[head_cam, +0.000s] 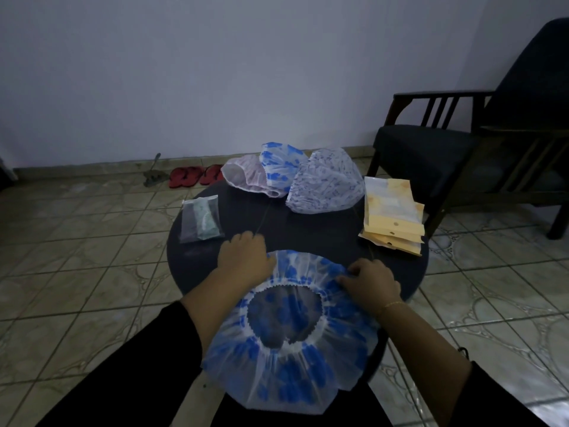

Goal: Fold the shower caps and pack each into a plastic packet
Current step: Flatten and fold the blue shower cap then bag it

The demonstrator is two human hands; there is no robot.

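Observation:
A clear shower cap with blue blotches (289,359) lies spread open-side up on the near part of the round dark table (308,235), hanging over its front edge. My left hand (244,254) grips the cap's far left edge. My right hand (371,282) pinches its far right edge. Three more caps sit at the back: a pink one (246,177), a blue-patterned one (281,164) and a white one with fine blue print (328,183). A stack of yellow and clear packets (392,214) lies at the right. A packet with a folded greenish cap (201,218) lies at the left.
A dark armchair (462,143) stands close to the table's right. Red slippers (195,177) and a small tool (152,174) lie on the tiled floor by the wall.

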